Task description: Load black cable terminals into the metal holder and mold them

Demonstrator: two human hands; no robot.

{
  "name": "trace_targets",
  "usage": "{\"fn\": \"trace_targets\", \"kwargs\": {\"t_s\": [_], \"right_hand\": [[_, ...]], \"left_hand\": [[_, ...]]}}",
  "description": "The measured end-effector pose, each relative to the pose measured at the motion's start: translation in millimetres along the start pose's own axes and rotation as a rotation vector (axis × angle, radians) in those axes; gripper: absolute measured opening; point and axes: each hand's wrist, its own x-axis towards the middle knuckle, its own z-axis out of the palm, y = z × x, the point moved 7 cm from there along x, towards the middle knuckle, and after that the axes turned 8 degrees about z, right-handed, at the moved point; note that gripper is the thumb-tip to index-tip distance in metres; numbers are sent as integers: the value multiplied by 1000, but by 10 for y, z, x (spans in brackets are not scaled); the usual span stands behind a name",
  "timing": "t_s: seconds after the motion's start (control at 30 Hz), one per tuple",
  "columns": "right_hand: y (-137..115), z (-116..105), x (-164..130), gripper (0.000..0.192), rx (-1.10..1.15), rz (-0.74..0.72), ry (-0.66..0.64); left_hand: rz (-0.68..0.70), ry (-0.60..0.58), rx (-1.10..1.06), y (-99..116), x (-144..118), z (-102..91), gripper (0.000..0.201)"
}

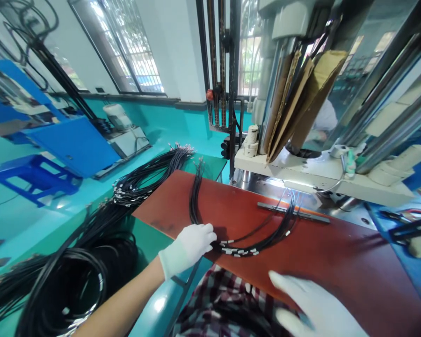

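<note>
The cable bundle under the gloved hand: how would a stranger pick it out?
Find the red-brown board before the machine. On it, the left hand presses a small cable bundle that fans to a metal bar. Unlike the big coils on the green table, it is thin, with white-tagged ends.

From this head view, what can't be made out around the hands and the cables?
- Right hand: blurred, cut by the bottom edge; whether it holds anything is unclear.
- Left hand: its glove hides any grip on the black cables.
- White cable tags: too small to read.
- Cable ends past the metal bar: lost in machine glare.
</note>
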Motion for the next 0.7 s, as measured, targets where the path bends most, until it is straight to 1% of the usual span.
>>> {"fn": "trace_targets", "kwargs": {"t_s": [0.03, 0.1, 0.13, 0.17, 0.2, 0.23, 0.27, 0.3, 0.33, 0.37, 0.4, 0.43, 0.5, 0.57, 0.63, 0.7], "right_hand": [[-145, 119, 209, 46, -25, -67, 3], [-481, 436, 575, 59, -231, -286, -70], [-602, 578, 722, 64, -304, -361, -98], [-678, 708, 842, 68, -362, -406, -119], [-712, 829, 931, 70, -398, -435, -140], [-705, 937, 992, 68, -419, -450, -152], [-671, 1035, 1028, 63, -428, -467, -158], [-618, 1116, 1047, 59, -430, -485, -150], [-558, 1177, 1053, 56, -427, -502, -132], [-503, 1219, 1050, 56, -420, -521, -111], [-462, 1238, 1042, 56, -411, -535, -90], [-441, 1238, 1030, 56, -401, -544, -79], [-461, 1190, 1011, 54, -377, -528, -91], [-540, 1102, 1007, 52, -349, -468, -135], [-628, 1003, 1006, 51, -315, -404, -175], [-685, 920, 983, 52, -281, -388, -194]], "left_hand": [[49, -1, 40, 25, 12, 14, 19], [108, 36, 66, 57, -18, 1, 22], [126, 63, 20, 49, -41, -22, 20], [131, 98, -59, 6, -56, -59, 18], [108, 153, -153, -91, -56, -119, 19], [42, 233, -239, -251, -37, -200, 24], [-73, 322, -295, -475, -3, -287, 30], [-242, 397, -323, -747, 38, -361, 36], [-435, 447, -324, -1029, 83, -416, 40], [-618, 446, -315, -1285, 144, -438, 45], [-748, 395, -344, -1493, 240, -421, 50], [-799, 355, -383, -1644, 369, -406, 50], [-817, 313, -500, -1838, 624, -361, 41], [-821, 326, -644, -1941, 773, -308, 31], [-849, 350, -831, -1988, 780, -238, 27], [-857, 394, -1043, -1986, 687, -189, 22]]}}
